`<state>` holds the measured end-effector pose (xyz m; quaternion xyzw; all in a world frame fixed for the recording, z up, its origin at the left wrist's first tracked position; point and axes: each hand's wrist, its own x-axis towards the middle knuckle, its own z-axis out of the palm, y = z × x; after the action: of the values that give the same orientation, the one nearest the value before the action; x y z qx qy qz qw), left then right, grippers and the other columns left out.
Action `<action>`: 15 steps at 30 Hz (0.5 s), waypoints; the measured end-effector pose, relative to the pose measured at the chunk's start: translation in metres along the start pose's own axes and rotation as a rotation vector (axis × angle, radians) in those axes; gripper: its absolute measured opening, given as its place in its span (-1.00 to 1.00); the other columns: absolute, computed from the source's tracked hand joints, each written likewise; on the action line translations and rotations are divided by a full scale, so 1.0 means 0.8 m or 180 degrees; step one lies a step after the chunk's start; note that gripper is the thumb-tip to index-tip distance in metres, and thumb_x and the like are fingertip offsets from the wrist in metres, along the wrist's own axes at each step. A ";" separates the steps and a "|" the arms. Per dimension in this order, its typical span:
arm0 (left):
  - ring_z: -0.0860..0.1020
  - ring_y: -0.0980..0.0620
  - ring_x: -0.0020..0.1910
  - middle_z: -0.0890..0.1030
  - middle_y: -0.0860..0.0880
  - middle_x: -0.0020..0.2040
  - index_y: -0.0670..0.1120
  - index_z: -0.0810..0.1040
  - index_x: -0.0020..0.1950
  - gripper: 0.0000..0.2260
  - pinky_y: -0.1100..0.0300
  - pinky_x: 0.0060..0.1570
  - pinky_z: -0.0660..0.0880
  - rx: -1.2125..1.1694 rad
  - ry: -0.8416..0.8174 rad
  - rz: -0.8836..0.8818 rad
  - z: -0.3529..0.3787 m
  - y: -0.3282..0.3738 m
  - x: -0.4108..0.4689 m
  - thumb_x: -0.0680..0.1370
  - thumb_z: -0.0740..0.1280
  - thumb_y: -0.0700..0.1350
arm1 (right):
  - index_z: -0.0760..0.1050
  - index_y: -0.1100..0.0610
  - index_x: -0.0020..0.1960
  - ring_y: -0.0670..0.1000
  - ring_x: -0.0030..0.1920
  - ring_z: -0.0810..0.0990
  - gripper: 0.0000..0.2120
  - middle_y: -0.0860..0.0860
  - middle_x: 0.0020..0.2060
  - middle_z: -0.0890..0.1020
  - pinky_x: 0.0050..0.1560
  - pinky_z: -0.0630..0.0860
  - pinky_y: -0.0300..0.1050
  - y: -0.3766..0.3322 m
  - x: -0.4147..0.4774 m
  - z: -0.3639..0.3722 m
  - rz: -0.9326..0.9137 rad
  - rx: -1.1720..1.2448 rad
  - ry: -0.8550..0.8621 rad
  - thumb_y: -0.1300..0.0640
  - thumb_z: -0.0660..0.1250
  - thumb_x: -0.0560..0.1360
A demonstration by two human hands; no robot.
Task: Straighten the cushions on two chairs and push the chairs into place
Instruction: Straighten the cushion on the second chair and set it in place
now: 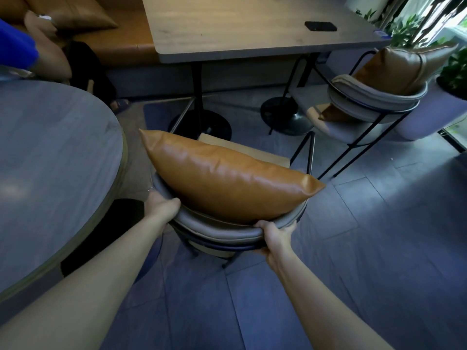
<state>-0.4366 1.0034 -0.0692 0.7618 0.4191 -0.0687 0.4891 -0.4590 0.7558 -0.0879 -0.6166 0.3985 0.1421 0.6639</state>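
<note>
A near chair point(222, 231) with a grey padded curved backrest and black metal frame stands right in front of me, back from the rectangular table. An orange-brown leather cushion point(227, 183) leans upright against its backrest, tilted down to the right. My left hand point(161, 205) grips the backrest's left end. My right hand point(275, 236) grips the backrest at the right. A second chair point(374, 99) of the same kind stands at the right by the table's corner, with a brown cushion point(401, 66) propped up high on its backrest.
A rectangular wooden table point(242, 26) with black pedestal feet stands ahead; a black phone point(320, 26) lies on it. A round grey table point(50, 157) is close on my left. A bench with cushions and another person's arm are far left. Potted plants stand at the right.
</note>
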 end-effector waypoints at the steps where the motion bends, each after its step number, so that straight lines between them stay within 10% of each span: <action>1: 0.41 -0.29 0.42 0.41 -0.28 0.48 -0.17 0.10 0.63 -0.31 0.02 0.34 0.37 -0.0015 -0.0004 -0.0012 -0.001 0.000 0.000 0.56 0.33 -0.27 | -0.06 -0.22 0.56 0.25 0.02 0.65 -0.01 0.15 0.15 0.56 -0.19 0.68 0.32 0.000 0.003 0.000 0.0000 -0.0018 -0.0009 0.31 0.44 0.40; 15: 0.52 -0.27 0.29 0.50 -0.25 0.38 -0.17 0.21 0.54 -0.25 -0.07 0.28 0.49 -0.0192 0.0135 -0.0036 0.020 -0.009 -0.016 0.45 0.50 -0.13 | 0.12 -0.04 0.42 0.22 -0.10 0.66 -0.28 0.17 0.07 0.56 -0.28 0.69 0.22 -0.070 0.063 -0.017 -0.0204 -0.0733 -0.0408 0.30 0.44 0.44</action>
<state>-0.4450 0.9842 -0.0755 0.7456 0.4356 -0.0425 0.5025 -0.3936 0.7167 -0.0829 -0.6908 0.3165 0.2048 0.6171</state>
